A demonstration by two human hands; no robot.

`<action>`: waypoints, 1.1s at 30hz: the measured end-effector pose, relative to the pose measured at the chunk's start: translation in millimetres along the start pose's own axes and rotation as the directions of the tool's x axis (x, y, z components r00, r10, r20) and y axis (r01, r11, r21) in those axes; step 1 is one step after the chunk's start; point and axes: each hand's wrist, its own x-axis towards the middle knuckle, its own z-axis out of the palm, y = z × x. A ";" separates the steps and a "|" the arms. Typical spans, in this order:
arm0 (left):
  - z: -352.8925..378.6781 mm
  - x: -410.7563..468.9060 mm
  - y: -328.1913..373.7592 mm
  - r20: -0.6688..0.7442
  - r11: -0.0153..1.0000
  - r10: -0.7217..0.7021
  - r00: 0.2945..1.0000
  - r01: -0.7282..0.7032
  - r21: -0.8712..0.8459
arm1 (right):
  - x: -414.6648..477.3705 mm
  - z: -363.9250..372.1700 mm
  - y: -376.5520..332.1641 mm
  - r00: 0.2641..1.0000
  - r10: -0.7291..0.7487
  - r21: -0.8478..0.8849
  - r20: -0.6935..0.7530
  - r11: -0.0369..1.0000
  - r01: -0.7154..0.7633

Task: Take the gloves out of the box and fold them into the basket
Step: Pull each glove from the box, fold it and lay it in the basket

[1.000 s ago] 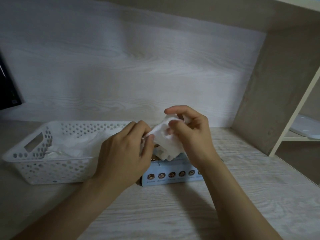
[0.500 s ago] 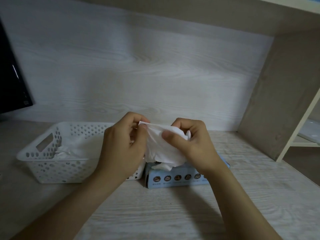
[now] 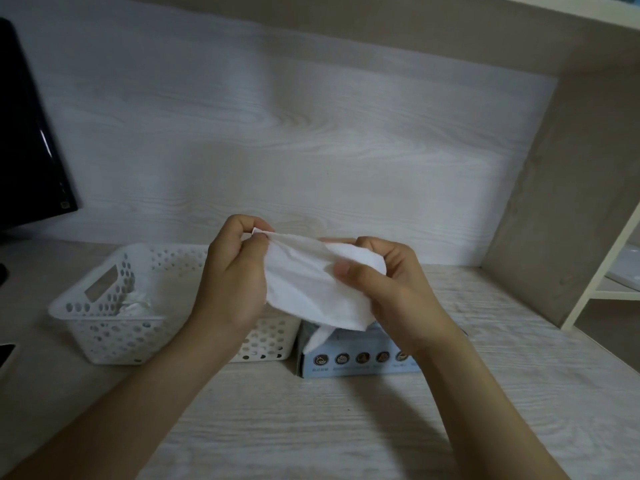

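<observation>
A white glove [image 3: 311, 282] is stretched in the air between both hands, above the box. My left hand [image 3: 232, 271] pinches its left top corner, and my right hand [image 3: 384, 285] grips its right end with curled fingers and thumb. The light blue box [image 3: 356, 358] stands on the desk under my right hand, with a white tip of another glove sticking out of its top. To the left stands the white perforated basket [image 3: 104, 320], holding crumpled white gloves [image 3: 135, 304].
A dark monitor [image 3: 27, 140] stands at the far left. A small dark object [image 3: 5, 355] lies at the left edge. A wooden side panel [image 3: 571, 188] and a cream shelf frame [image 3: 602, 265] close off the right. Pale wooden desk [image 3: 311, 427] spreads in front.
The hands have drawn apart, spreading the glove from a bunched wad into a flat sheet. The view has shifted, so basket and box sit further right.
</observation>
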 end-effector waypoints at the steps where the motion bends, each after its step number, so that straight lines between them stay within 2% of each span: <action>1: 0.0 0.2 -0.4 0.000 1.000 0.012 1.000 -0.012 0.020 | -0.4 -0.3 -0.9 0.999 0.017 0.012 -0.035 1.000 -0.017; 3: 0.0 0.6 -0.5 0.003 0.999 0.019 1.000 -0.019 0.031 | -0.7 -2.5 -1.5 0.993 0.032 0.026 -0.115 0.999 -0.029; 6: -1.3 2.4 2.6 0.005 0.999 -0.047 0.999 0.047 0.027 | 0.7 -4.8 -3.6 0.988 0.079 0.148 -0.133 0.987 -0.059; 8: -4.8 4.9 4.5 0.022 0.996 -0.079 0.997 0.078 0.048 | 1.5 -4.3 -1.8 0.974 0.134 0.151 -0.182 0.983 -0.107; 9: -7.8 7.3 4.7 0.030 0.994 -0.082 0.996 0.080 0.071 | 2.6 -3.4 0.4 0.966 0.120 0.053 -0.229 0.992 -0.111; 12: -19.0 15.8 4.3 -0.002 0.980 -0.035 0.999 0.035 0.197 | 5.6 1.3 9.4 0.953 -0.056 -0.276 -0.298 0.961 -0.030; 17: -40.2 30.8 6.2 -0.101 0.917 0.114 0.988 -0.066 0.392 | 9.7 17.5 13.3 0.933 -0.193 -0.324 -0.302 0.942 0.090; 21: -56.6 39.1 7.9 -0.094 0.871 0.168 0.981 -0.103 0.480 | 20.4 32.9 18.6 0.933 -0.172 -0.322 -0.316 0.944 0.065; 24: -66.0 44.1 6.4 -0.082 0.842 0.189 0.979 -0.119 0.526 | 34.7 42.0 22.8 0.925 -0.206 -0.510 -0.318 0.860 0.016; 29: -83.4 55.1 0.4 -0.056 0.764 0.108 0.993 -0.047 0.643 | 61.0 53.9 27.0 0.935 -0.184 -0.699 -0.305 0.709 -0.088; 33: -100.6 59.1 -9.1 -0.042 0.673 0.022 0.999 0.017 0.740 | 87.3 60.1 32.1 0.970 -0.042 -0.729 -0.238 0.668 -0.150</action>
